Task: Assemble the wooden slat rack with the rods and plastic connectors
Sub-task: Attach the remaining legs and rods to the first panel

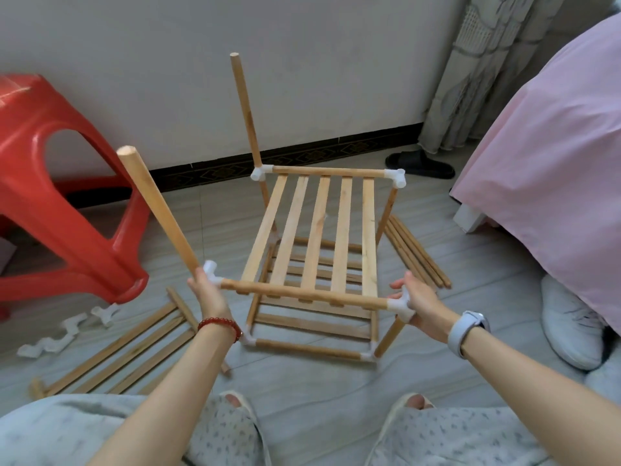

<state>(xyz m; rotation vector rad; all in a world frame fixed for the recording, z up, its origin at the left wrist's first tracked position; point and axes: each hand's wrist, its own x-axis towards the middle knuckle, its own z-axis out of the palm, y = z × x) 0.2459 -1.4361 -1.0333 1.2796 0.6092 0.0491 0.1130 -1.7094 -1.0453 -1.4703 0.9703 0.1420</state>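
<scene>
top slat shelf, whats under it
Under the top slat shelf, a lower slat shelf shows through the gaps, near the floor. The slats cover parts of it.

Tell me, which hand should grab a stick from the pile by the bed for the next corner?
Probably the right hand. The loose sticks lie on the floor just beyond it, beside the rack. The left hand is on the far side, holding the corner under a tall stick.
</scene>
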